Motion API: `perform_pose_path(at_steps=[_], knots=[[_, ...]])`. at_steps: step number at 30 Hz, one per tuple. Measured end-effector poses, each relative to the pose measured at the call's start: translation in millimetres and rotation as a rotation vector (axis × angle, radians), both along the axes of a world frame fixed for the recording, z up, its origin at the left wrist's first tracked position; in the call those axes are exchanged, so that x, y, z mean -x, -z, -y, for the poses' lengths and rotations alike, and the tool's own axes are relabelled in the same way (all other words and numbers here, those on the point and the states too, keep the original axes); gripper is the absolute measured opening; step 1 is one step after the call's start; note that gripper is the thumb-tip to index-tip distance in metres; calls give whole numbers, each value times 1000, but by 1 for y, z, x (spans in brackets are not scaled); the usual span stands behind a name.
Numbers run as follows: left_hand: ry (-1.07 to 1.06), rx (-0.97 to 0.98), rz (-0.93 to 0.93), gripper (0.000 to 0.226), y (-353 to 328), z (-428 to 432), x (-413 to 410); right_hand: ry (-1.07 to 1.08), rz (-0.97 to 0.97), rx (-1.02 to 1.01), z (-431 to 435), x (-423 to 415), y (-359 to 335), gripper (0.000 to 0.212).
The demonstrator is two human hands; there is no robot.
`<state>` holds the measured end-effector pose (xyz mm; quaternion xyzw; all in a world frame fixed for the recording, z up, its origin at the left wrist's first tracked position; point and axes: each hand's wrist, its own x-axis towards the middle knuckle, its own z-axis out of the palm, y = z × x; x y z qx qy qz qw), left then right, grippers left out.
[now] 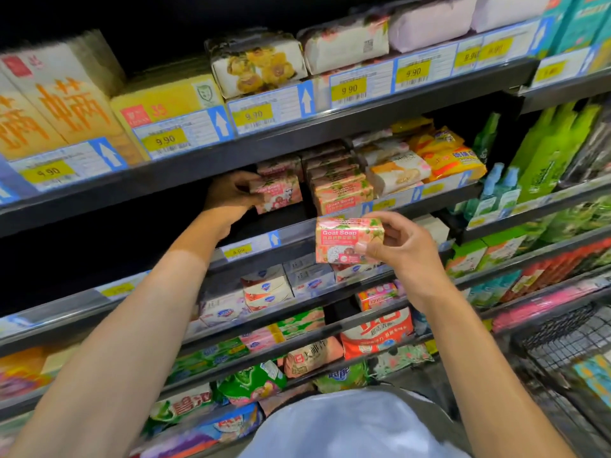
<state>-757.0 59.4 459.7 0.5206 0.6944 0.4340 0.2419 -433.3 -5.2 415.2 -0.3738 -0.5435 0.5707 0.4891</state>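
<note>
My right hand (401, 251) pinches a pink Goat Soap box (344, 239) by its right end and holds it in the air in front of the shelves. My left hand (229, 196) reaches into the second shelf (287, 216) and grips another pink soap box (279, 195) that stands there, at the left of a stack of the same boxes (340, 188).
Dark store shelves with blue and yellow price tags (348, 89) hold wrapped soaps above and Safeguard boxes (267, 289) and detergent bags below. Green bottles and pouches (545, 153) fill the right section. A black wire basket (568, 342) sits at the lower right.
</note>
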Motion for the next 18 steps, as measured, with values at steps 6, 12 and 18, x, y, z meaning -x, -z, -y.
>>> perform_pose_path(at_steps=[6, 12, 18], knots=[[63, -106, -301, 45, 4, -11, 0, 24, -32, -13, 0, 2, 14, 42], [69, -112, -551, 40, 0, -17, -3, 30, -30, -32, 1, 8, 19, 43], [52, -123, -621, 35, -5, -18, -9, 29, -65, -43, 4, 9, 20, 53]])
